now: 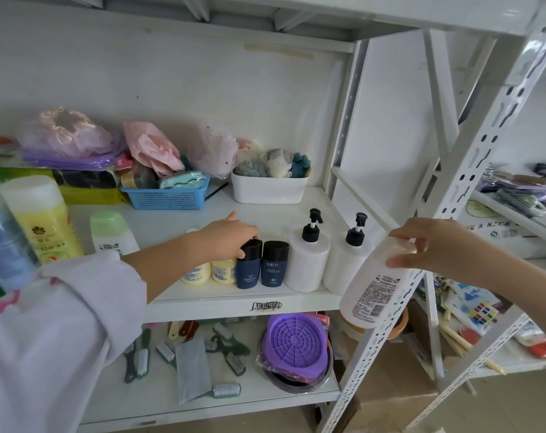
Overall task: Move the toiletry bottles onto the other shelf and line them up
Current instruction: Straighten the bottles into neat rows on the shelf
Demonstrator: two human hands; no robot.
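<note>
Gripping a navy bottle by its cap, your left hand squares the shelf row; your right hand holds a white bottle outside the frame. Set it upright beside the 2 pump bottles.

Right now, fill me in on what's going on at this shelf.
A person is lining up toiletries along the front edge of the middle shelf. The left hand grips the black cap of a dark blue bottle, which stands beside its twin, with two small yellow bottles on one side and two white pump bottles on the other. The right hand holds a large white bottle tilted in the air, off the shelf's right end.
</note>
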